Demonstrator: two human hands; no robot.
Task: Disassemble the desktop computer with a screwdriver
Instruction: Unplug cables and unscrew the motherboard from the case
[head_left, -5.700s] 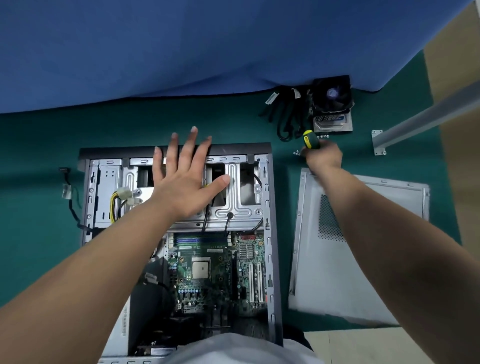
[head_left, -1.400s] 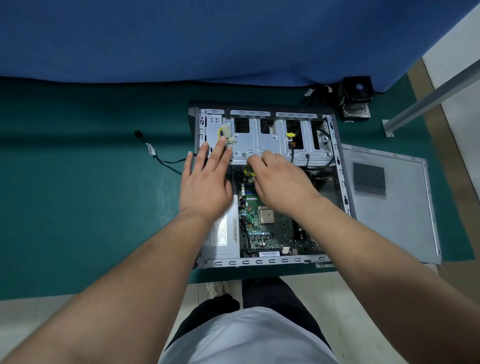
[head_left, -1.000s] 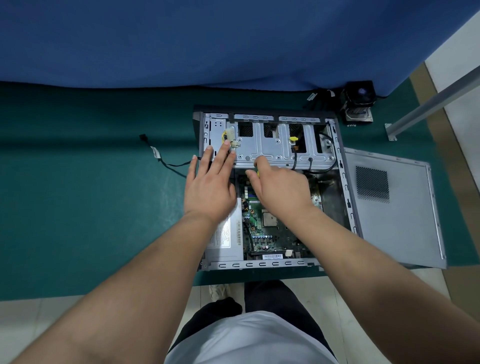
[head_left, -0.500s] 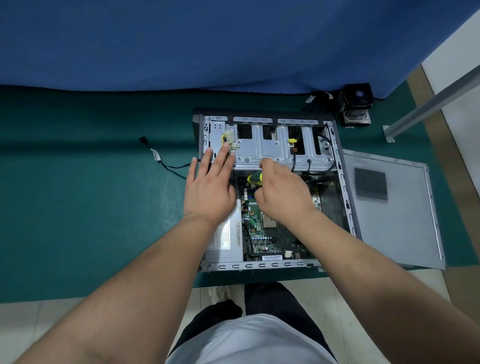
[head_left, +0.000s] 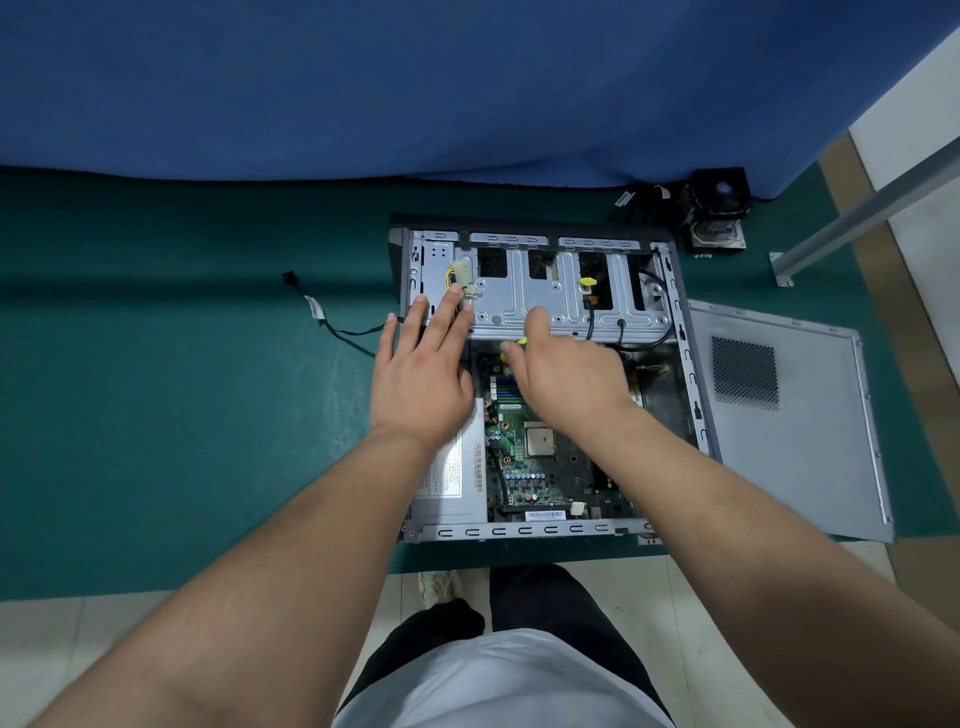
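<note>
Head view: left hand flat on case, right hand grips screwdriver; labels unreadable.

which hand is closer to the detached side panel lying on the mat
Right. The right hand, gripping the screwdriver, is inside the case toward the side panel. The left hand rests flat at the case's opposite edge.
</note>
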